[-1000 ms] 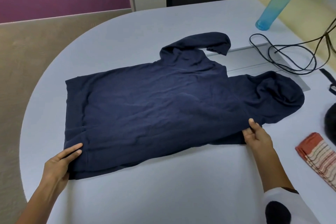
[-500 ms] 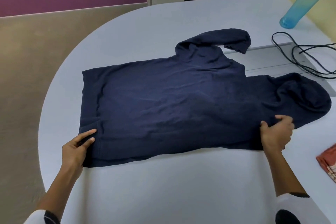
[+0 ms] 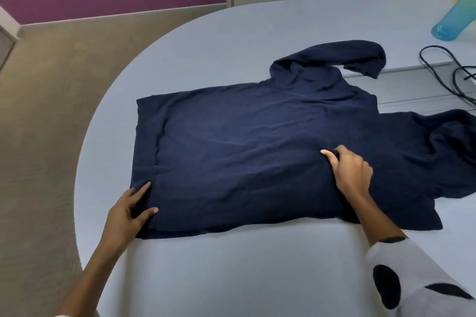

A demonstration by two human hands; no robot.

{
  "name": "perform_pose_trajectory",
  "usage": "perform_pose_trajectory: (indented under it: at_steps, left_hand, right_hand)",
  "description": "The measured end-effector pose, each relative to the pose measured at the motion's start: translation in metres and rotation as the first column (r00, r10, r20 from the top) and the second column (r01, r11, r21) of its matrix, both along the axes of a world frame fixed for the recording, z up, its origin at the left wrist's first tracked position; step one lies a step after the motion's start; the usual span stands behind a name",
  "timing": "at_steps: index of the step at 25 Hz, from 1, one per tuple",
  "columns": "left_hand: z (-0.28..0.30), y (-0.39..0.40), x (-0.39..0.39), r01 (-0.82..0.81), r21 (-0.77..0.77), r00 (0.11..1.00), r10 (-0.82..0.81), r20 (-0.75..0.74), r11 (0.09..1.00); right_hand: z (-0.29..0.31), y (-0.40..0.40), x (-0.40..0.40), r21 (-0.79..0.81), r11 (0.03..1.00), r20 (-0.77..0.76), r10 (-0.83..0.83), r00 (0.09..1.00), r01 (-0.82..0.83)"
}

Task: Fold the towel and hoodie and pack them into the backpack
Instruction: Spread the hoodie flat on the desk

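A navy blue hoodie (image 3: 244, 147) lies spread flat on the pale blue table (image 3: 231, 273), hem to the left, hood running off the right edge. One sleeve curls up at the back. My left hand (image 3: 131, 211) rests on the hem's near corner with straight fingers and the thumb on the cloth. My right hand (image 3: 350, 170) lies on the body of the hoodie and pinches a fold of its fabric between thumb and fingers. Neither the towel nor the backpack is in view.
A turquoise bottle (image 3: 456, 20) stands at the far right of the table. Black cables (image 3: 448, 72) loop over a grey cover strip behind the hoodie. The table's rounded edge drops to beige carpet (image 3: 46, 136) on the left.
My right hand has moved left from the hoodie's near edge by the hood onto its body, gathering fabric. My left hand stays on the hem corner. The view has shifted left, and the towel has left the frame.
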State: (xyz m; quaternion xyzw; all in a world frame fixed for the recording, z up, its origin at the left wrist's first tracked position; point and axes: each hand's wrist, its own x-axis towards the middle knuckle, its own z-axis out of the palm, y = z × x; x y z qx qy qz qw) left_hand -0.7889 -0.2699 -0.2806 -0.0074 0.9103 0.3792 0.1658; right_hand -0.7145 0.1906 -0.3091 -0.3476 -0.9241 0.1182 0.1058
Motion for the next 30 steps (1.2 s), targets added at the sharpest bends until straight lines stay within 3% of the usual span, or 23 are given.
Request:
perform_pose_trajectory:
  at_steps: [1,3,7,10,13,16,19,21,23,26,30]
  left_hand:
    - [-0.001,0.001,-0.002,0.053,-0.105,0.998,-0.056,-0.032,0.993]
    - [-0.003,0.002,-0.003,0.079,-0.170,0.995,-0.089,-0.047,0.982]
    - [-0.009,-0.006,0.008,0.062,-0.117,0.995,-0.071,-0.072,0.991]
    - [-0.010,-0.006,0.012,-0.063,0.018,0.996,0.064,-0.056,0.998]
    - [0.000,0.007,0.015,-0.137,0.041,0.946,0.143,-0.291,0.990]
    - [0.000,0.056,0.014,0.010,-0.026,0.885,-0.020,-0.465,1.000]
    - [-0.028,0.094,0.006,0.243,-0.288,0.847,-0.348,-0.403,0.926]
    - [-0.048,0.092,0.003,0.329,-0.487,0.803,-0.511,-0.306,0.809]
    - [-0.056,0.081,0.002,0.350,-0.577,0.778,-0.572,-0.260,0.738]
    - [-0.052,0.068,-0.001,0.342,-0.614,0.780,-0.580,-0.236,0.711]
    - [-0.046,0.061,0.000,0.288,-0.650,0.815,-0.536,-0.219,0.704]
  right_hand:
    - [-0.003,0.000,-0.001,0.021,1.000,0.016,0.016,1.000,-0.016]
    - [-0.007,0.000,-0.004,0.064,0.997,0.040,0.042,0.998,-0.044]
    - [-0.010,0.003,-0.005,0.105,0.994,0.028,0.017,0.999,-0.019]
    - [-0.014,0.004,-0.007,0.084,0.996,0.007,0.017,1.000,-0.017]
    - [-0.017,-0.003,-0.007,0.152,0.987,-0.112,0.061,0.992,-0.044]
    - [-0.018,-0.065,-0.018,0.213,0.933,-0.216,0.335,0.917,-0.291]
    - [-0.028,-0.163,-0.036,0.162,0.715,-0.032,0.692,0.721,-0.680]
    - [-0.034,-0.204,-0.040,0.101,0.619,0.079,0.776,0.626,-0.779]
    - [-0.037,-0.210,-0.041,0.075,0.609,0.136,0.778,0.613,-0.790]
    - [-0.036,-0.177,-0.036,0.057,0.614,0.215,0.763,0.610,-0.787]
    - [-0.030,-0.094,-0.027,0.125,0.720,0.319,0.623,0.715,-0.683]
